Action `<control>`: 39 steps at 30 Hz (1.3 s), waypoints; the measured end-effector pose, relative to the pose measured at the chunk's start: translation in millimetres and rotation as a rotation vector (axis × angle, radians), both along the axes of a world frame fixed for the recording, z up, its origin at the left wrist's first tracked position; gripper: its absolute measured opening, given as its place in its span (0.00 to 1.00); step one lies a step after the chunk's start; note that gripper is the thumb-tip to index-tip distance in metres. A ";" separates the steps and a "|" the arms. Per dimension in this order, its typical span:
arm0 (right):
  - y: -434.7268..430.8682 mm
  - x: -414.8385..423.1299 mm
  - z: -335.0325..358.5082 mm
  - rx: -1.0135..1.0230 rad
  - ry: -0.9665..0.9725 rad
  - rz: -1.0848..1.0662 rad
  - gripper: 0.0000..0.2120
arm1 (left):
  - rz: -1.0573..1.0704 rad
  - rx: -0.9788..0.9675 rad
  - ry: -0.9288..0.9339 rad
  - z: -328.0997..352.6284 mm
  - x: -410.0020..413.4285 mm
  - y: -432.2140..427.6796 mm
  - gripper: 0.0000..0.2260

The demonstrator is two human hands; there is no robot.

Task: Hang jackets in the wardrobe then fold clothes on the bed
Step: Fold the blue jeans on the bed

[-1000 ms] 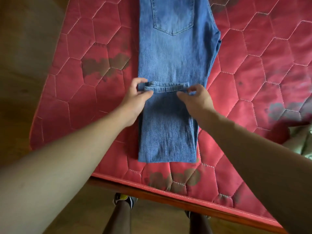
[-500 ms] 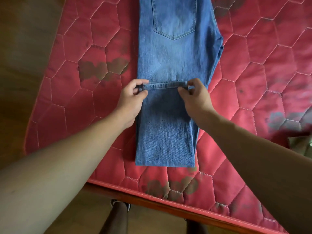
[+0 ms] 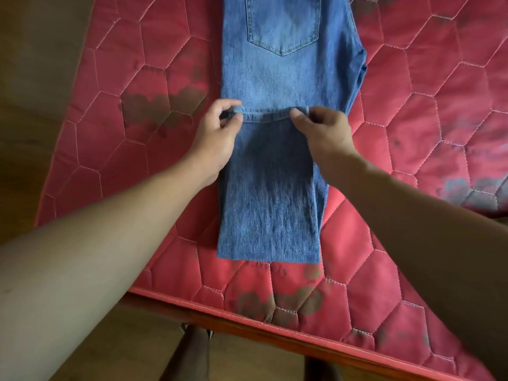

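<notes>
I had my left hand point(image 3: 217, 138) pinching one end of the leg hem point(image 3: 266, 115) and my right hand point(image 3: 324, 133) pinching the other, probably to lay that edge square across the thighs. The jeans point(image 3: 288, 72) lay flat on the red quilted bed point(image 3: 110, 160), back pocket point(image 3: 283, 23) up, with the fold nearest me.

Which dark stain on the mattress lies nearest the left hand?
The stain left of the jeans, just beyond the left hand; the others sit near the front edge and far right.
</notes>
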State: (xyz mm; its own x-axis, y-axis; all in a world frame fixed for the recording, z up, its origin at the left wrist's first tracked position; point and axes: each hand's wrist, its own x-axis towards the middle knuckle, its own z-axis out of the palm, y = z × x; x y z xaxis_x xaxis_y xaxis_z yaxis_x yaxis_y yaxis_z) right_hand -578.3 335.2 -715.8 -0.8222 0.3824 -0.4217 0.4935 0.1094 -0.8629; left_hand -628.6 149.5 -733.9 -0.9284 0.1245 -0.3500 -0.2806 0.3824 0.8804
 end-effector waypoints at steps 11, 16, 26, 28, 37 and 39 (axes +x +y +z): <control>-3.1 48.9 -50.7 1.046 -0.006 0.658 0.35 | -0.606 -0.853 0.566 -32.7 65.2 -0.5 0.30; -0.8 53.6 -70.8 1.115 -0.062 0.652 0.38 | -0.586 -0.968 0.559 -52.7 68.1 -8.7 0.31; -44.1 181.4 -51.2 1.019 0.006 0.732 0.37 | -0.679 -0.905 0.475 -33.9 177.6 -51.2 0.30; -45.4 193.2 -61.6 1.055 0.017 0.724 0.38 | -0.642 -0.939 0.487 -41.1 187.6 -55.1 0.30; -41.7 156.8 -26.6 0.595 0.042 0.268 0.32 | -0.243 -0.460 0.376 -22.6 152.4 -45.1 0.28; -31.3 127.3 -11.8 0.346 -0.113 -0.015 0.31 | 0.045 -0.347 0.152 -10.8 127.4 -36.1 0.27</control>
